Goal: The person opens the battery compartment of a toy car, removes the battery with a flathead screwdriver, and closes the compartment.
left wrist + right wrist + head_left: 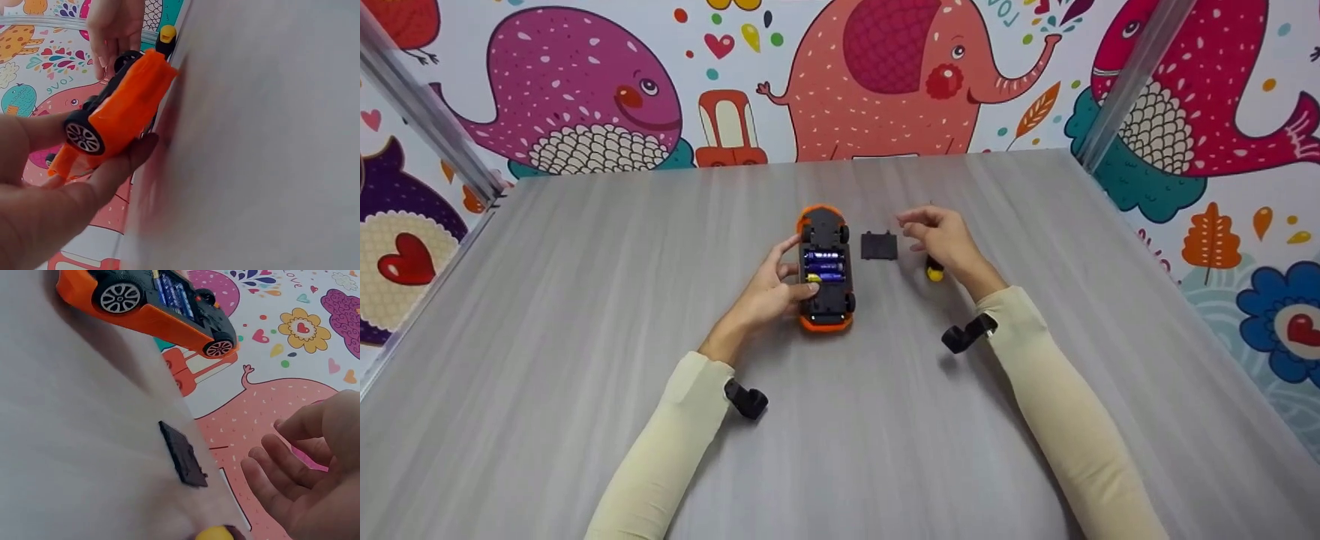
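Observation:
My left hand [765, 298] grips an orange toy car [829, 304] that is wheels up, its black underside facing me. Several blue batteries [825, 256] lie side by side in the uncovered compartment, one partly yellow. In the left wrist view, fingers and thumb hold the orange body [135, 107] off the table. My right hand [945, 238] hovers with loosely bent fingers and nothing in it. To its left a black battery cover [879, 245] lies flat on the table. Partly hidden below the right hand is a tool with a yellow and black handle [935, 272], its far end out of sight.
A grey wood-grain table [660, 225] spreads beneath both arms. Printed panels with cartoon animals [885, 75] stand along its back and sides. Each sleeved wrist carries a small black camera [746, 400].

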Demonstrator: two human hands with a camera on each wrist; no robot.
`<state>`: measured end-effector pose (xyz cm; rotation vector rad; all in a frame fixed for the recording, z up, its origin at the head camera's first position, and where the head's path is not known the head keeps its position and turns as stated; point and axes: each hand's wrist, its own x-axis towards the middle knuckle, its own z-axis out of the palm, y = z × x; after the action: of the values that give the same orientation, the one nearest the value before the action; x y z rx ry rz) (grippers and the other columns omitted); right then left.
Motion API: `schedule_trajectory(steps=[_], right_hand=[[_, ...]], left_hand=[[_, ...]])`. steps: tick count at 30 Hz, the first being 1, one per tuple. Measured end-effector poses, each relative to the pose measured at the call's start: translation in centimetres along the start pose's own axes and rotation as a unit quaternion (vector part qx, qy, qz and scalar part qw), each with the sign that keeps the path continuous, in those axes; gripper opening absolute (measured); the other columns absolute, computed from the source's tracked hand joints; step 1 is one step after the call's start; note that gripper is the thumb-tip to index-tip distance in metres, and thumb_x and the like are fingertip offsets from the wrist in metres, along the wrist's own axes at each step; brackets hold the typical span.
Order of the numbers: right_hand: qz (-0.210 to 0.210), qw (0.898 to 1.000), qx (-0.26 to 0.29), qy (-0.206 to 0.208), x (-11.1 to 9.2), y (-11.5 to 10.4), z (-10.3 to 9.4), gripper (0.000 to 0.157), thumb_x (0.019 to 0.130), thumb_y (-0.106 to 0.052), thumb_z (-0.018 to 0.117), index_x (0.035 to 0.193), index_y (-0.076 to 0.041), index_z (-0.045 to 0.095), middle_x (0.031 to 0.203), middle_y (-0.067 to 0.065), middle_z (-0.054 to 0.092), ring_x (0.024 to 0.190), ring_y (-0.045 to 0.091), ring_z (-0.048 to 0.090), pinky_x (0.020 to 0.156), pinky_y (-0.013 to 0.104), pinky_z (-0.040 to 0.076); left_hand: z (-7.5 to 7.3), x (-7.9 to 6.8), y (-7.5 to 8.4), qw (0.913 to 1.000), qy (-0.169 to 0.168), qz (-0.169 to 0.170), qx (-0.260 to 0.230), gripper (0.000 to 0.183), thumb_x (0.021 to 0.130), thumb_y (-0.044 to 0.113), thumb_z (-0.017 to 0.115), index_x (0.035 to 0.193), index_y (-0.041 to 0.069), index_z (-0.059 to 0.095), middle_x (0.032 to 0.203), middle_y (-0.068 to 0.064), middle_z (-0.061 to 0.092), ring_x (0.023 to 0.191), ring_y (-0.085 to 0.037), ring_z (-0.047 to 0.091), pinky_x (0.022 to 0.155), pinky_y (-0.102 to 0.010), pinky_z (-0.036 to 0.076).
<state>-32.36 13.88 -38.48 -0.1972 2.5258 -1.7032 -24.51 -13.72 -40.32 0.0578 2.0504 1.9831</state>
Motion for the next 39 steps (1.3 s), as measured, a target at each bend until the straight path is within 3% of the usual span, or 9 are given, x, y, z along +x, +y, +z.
schedule_trajectory(steps=[5, 10, 14, 22, 27, 31, 35, 39], right_hand=[[0.007, 1.0, -0.014, 0.011, -0.1, -0.1, -0.4, 0.027, 0.103, -0.014, 0.055, 0.126, -0.009, 0.068, 0.131, 0.011, 0.063, 0.116, 0.025, 0.06, 0.097, 0.036, 0.056], [0.013, 0.998, -0.057, 0.026, -0.1, -0.1, -1.1, 0.027, 0.103, -0.014, 0.054, 0.125, -0.01, 0.067, 0.129, 0.012, 0.062, 0.111, 0.028, 0.058, 0.093, 0.033, 0.055], [0.03, 0.998, -0.051, 0.026, 0.1, 0.1, -1.4, 0.028, 0.103, -0.014, 0.053, 0.127, -0.009, 0.066, 0.128, 0.011, 0.061, 0.114, 0.032, 0.058, 0.091, 0.032, 0.055], [0.036, 0.997, -0.059, 0.033, 0.3, 0.5, -2.0, 0.03, 0.103, -0.015, 0.054, 0.13, -0.006, 0.064, 0.128, 0.013, 0.061, 0.105, 0.024, 0.058, 0.08, 0.023, 0.054], [0.031, 0.996, -0.076, 0.017, 0.5, 1.1, -2.6, 0.03, 0.103, -0.014, 0.054, 0.129, -0.003, 0.064, 0.117, 0.011, 0.061, 0.095, 0.02, 0.057, 0.074, 0.02, 0.052], [0.028, 0.995, -0.088, 0.032, 0.7, 1.7, -3.0, 0.03, 0.101, -0.011, 0.055, 0.128, 0.0, 0.063, 0.103, 0.007, 0.057, 0.08, 0.013, 0.055, 0.065, 0.018, 0.049], [0.057, 0.991, -0.111, 0.045, 0.8, 2.0, -3.1, 0.033, 0.099, -0.015, 0.059, 0.127, 0.0, 0.06, 0.102, 0.006, 0.054, 0.078, 0.012, 0.053, 0.063, 0.019, 0.045], [0.112, 0.984, -0.132, 0.031, 0.8, 2.2, -3.0, 0.043, 0.098, -0.027, 0.063, 0.13, -0.001, 0.051, 0.104, 0.007, 0.052, 0.082, 0.015, 0.052, 0.067, 0.023, 0.045]], left_hand=[[-0.1, -0.2, 0.0, 0.9997, 0.006, -0.024, 0.009, 0.083, 0.096, -0.001, 0.058, 0.161, 0.026, 0.014, 0.141, -0.02, 0.051, 0.113, -0.031, 0.065, 0.087, -0.038, 0.059], [0.1, -0.4, 0.2, 0.9986, 0.0, -0.041, 0.035, 0.08, 0.098, 0.004, 0.057, 0.162, 0.017, 0.01, 0.143, -0.025, 0.051, 0.119, -0.034, 0.063, 0.096, -0.041, 0.057], [0.0, -0.6, 0.6, 0.998, -0.002, -0.054, 0.032, 0.08, 0.099, 0.005, 0.057, 0.162, 0.014, 0.007, 0.145, -0.028, 0.047, 0.125, -0.037, 0.06, 0.103, -0.045, 0.053], [-0.2, -0.9, 1.0, 0.9949, 0.004, -0.055, 0.084, 0.078, 0.098, 0.008, 0.059, 0.161, 0.009, 0.012, 0.143, -0.027, 0.052, 0.115, -0.032, 0.066, 0.084, -0.032, 0.06], [-0.2, -0.7, 0.9, 0.9923, 0.009, -0.059, 0.109, 0.077, 0.098, 0.011, 0.061, 0.16, 0.007, 0.015, 0.143, -0.027, 0.052, 0.115, -0.031, 0.065, 0.084, -0.03, 0.059], [-0.3, -0.6, 0.9, 0.9916, 0.016, -0.065, 0.111, 0.076, 0.097, 0.01, 0.062, 0.159, 0.006, 0.018, 0.142, -0.027, 0.052, 0.114, -0.03, 0.065, 0.085, -0.031, 0.06], [-0.4, -0.5, 0.8, 0.9926, 0.017, -0.07, 0.097, 0.076, 0.097, 0.008, 0.062, 0.159, 0.006, 0.019, 0.14, -0.028, 0.052, 0.115, -0.032, 0.065, 0.087, -0.032, 0.06], [-0.4, -0.4, 0.7, 0.9917, 0.016, -0.075, 0.103, 0.075, 0.098, 0.007, 0.06, 0.159, 0.005, 0.018, 0.14, -0.028, 0.051, 0.119, -0.035, 0.063, 0.091, -0.035, 0.059]])
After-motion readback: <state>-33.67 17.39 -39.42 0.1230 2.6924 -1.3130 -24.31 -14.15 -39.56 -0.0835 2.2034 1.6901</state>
